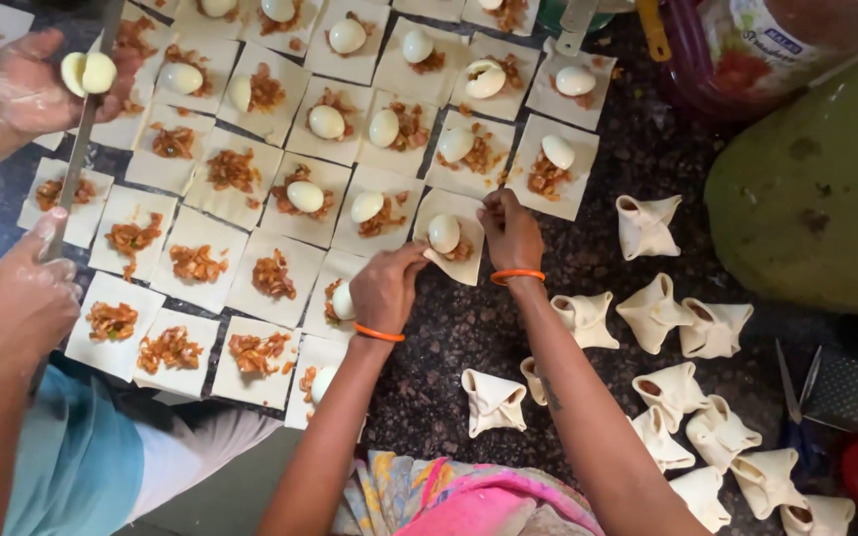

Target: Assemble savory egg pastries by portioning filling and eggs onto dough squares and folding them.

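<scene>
Pale, raw dough square (437, 203) is in both grips. The right hand (510, 233) has its fingertips pinched together on the square's right edge. The left hand (386, 288) is closed on its lower left corner, which is lifted off the surface. Each wrist carries an orange bangle (518, 276).

The square sits near the middle of the dark speckled stone tabletop (449, 337), at the right end of the laid-out rows. On it lie a white boiled egg half (444, 234) and a spoonful of reddish-brown cooked filling (461, 250).

Judgement on the fold: bring the opposite corners up over the egg together. Keep the filling off the seam so that dough meets dough, and pinch firmly without stretching the sheet thin.

Outward, left: a grid of filled pastry squares (198, 263) runs to the tabletop's left edge. Most squares in the far rows carry an egg half; several in the near rows have filling only.

Outward, right: folded, four-cornered dough parcels (494, 400) lie scattered toward the near right corner.

A second person works at the left edge. Their far hand (27, 84) holds a split egg; their near hand (17, 298) holds a long knife (76, 169).

At the far right corner stand a clear plastic jar (747, 50) and a large dull-green rounded object (806, 189).
</scene>
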